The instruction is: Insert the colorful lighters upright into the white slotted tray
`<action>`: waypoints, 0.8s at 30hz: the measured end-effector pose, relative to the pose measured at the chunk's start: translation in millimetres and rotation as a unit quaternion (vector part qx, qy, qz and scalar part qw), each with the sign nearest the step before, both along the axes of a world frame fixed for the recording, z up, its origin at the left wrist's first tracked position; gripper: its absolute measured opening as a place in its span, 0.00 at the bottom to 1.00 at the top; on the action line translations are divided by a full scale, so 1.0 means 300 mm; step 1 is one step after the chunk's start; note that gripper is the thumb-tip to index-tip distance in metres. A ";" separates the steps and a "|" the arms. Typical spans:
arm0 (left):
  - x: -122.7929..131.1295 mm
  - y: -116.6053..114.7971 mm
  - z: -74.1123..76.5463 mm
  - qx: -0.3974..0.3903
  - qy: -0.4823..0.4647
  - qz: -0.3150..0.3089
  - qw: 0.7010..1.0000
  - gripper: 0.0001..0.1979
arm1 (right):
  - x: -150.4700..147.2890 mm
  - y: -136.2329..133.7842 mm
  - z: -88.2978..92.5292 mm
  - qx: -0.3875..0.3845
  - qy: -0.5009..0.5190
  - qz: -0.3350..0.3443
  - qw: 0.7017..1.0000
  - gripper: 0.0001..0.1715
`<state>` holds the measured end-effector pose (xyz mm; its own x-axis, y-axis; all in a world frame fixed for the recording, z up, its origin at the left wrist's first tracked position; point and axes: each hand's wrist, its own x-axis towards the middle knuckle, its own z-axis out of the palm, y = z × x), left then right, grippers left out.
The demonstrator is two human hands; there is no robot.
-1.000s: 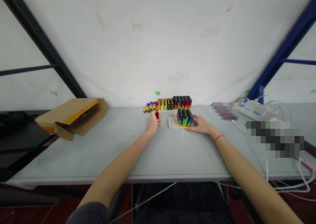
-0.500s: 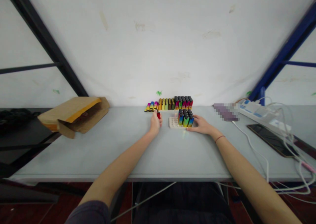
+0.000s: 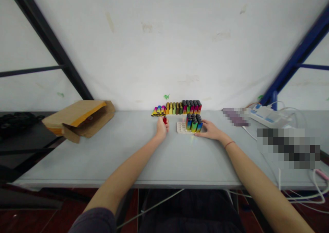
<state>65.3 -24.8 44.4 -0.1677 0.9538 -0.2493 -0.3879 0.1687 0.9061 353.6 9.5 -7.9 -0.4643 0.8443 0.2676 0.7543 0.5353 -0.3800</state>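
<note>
My left hand (image 3: 161, 127) is closed around a red lighter (image 3: 165, 120), most of which the fingers hide. Just to the right stands a white tray (image 3: 181, 127) with rows of round sockets. Upright lighters (image 3: 194, 123) in shiny blue, green and yellow with black tops fill its right part; sockets on its left show bare. My right hand (image 3: 212, 130) grips the tray's right end, thumb at the front edge and fingers behind. Behind stand rows of black-topped red and green lighters (image 3: 192, 107) and yellow-to-brown pieces (image 3: 174, 108). Several shiny yellow-and-purple pieces (image 3: 158, 110) lie beside them.
An open brown paper bag (image 3: 77, 118) lies on the grey table (image 3: 123, 157) at left. At right are a purple blurred object (image 3: 235, 117), a white power strip (image 3: 267, 116), white cables (image 3: 318, 192) and another pixelated item (image 3: 288, 147). A wall rises behind.
Both hands keep almost the same place and grip. The whole view has shifted slightly, and an area at the right is now pixelated.
</note>
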 end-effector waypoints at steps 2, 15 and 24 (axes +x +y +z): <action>-0.002 -0.001 0.000 0.003 -0.006 0.002 1.000 0.22 | 0.000 0.000 0.000 -0.002 0.000 -0.001 1.000 0.51; 0.014 -0.001 -0.031 0.134 0.044 -0.036 0.989 0.18 | 0.005 0.004 -0.003 0.000 0.004 0.008 1.000 0.49; 0.052 -0.056 -0.043 0.374 0.318 -0.112 0.864 0.08 | 0.003 0.004 -0.001 0.001 -0.003 0.007 1.000 0.52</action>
